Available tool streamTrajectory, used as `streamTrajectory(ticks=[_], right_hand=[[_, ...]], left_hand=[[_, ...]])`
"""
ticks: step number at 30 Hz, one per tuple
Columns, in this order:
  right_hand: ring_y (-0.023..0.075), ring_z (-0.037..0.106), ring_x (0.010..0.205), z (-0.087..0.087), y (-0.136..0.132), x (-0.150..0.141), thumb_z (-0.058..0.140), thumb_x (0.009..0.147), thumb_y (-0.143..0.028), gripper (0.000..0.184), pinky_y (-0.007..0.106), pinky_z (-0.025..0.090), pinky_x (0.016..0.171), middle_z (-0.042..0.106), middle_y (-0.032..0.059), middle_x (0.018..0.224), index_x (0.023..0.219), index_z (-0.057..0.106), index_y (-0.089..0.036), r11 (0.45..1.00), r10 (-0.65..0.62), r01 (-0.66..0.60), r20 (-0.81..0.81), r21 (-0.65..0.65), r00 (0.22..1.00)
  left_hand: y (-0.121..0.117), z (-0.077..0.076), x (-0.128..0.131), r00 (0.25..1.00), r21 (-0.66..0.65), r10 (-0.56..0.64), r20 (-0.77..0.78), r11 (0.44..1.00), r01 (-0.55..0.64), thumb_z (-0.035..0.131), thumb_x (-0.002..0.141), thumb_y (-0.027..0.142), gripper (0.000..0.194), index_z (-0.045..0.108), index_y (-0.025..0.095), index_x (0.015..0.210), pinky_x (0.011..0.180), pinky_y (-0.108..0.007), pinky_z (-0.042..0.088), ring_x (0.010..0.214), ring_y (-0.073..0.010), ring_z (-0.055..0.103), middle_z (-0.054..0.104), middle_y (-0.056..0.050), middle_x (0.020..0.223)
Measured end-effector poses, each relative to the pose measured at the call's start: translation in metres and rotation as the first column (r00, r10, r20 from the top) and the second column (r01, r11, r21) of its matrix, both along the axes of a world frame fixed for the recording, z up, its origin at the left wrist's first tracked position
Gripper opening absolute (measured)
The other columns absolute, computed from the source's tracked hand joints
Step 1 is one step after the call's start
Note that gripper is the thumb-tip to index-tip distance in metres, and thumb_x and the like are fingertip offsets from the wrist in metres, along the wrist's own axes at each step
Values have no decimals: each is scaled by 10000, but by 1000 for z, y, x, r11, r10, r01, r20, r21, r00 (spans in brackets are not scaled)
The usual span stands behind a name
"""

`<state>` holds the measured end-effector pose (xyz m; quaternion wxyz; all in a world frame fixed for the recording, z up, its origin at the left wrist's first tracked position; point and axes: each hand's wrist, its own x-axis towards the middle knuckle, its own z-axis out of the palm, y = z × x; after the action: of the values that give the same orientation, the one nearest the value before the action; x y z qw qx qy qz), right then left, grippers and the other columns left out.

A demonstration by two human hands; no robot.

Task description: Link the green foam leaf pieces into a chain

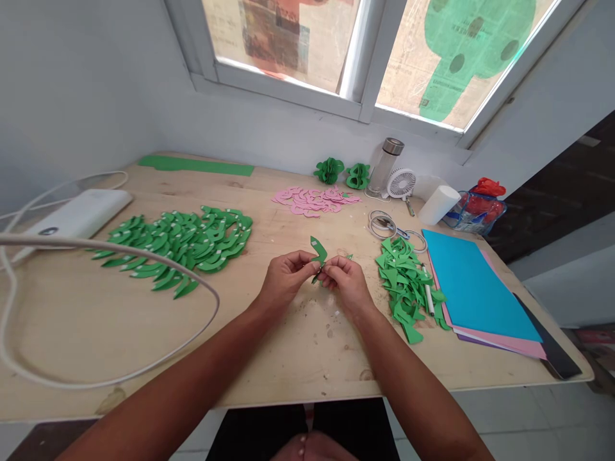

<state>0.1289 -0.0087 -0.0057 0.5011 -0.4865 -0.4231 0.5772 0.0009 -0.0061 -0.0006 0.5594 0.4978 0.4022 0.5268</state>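
A curved green paper piece (317, 247) with a small whitish patch near its top stands up between my hands, over the front middle of the table. My left hand (287, 276) pinches it between thumb and fingers. The fingertips of my right hand (346, 280) are closed at its lower right edge, touching the left fingertips. Exactly how the lower part is folded is hidden by the fingers. To the left lies a spread of green curved paper pieces (187, 240), many with small pale patches. A heap of green paper scraps (403, 282) is right of my right hand.
Pink paper cutouts (312, 200) lie behind my hands, near two green paper ornaments (329, 170). Scissors (396, 228), a bottle (384, 168), a small fan (401, 184) and blue sheets (475, 282) stand or lie rightward. A white cable (214, 301) loops at left from a power bank (79, 214).
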Motion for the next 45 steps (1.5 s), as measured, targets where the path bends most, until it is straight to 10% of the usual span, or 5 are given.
streamTrajectory(ticks=[23, 31, 45], right_hand=[[90, 470, 477, -1, -1, -1, 571, 651, -247, 73, 209, 335, 468, 586, -21, 557, 635, 554, -178, 997, -46, 40, 96, 60, 994], [142, 528, 630, -1, -10, -2, 505, 781, -234, 81, 262, 416, 598, 614, 23, 745, 802, 581, -212, 861, -303, -20, 544, 508, 782], [145, 526, 656, 0, -12, -1, 453, 827, -191, 132, 260, 407, 610, 612, 41, 768, 831, 585, -204, 779, -382, -149, 649, 609, 658]], left_hand=[[3, -6, -2, 996, -85, 4, 91, 996, 3, 706, 644, 288, 154, 638, 149, 640, 639, -261, 434, 608, -132, 560, 628, -10, 619], [4, -1, -2, 969, -206, 42, 243, 979, 9, 763, 573, 271, 187, 640, 137, 615, 693, -298, 470, 635, -144, 571, 621, -26, 631], [3, 0, -3, 955, -222, 9, 298, 973, 60, 750, 587, 237, 159, 632, 133, 600, 708, -296, 460, 626, -129, 575, 614, -14, 615]])
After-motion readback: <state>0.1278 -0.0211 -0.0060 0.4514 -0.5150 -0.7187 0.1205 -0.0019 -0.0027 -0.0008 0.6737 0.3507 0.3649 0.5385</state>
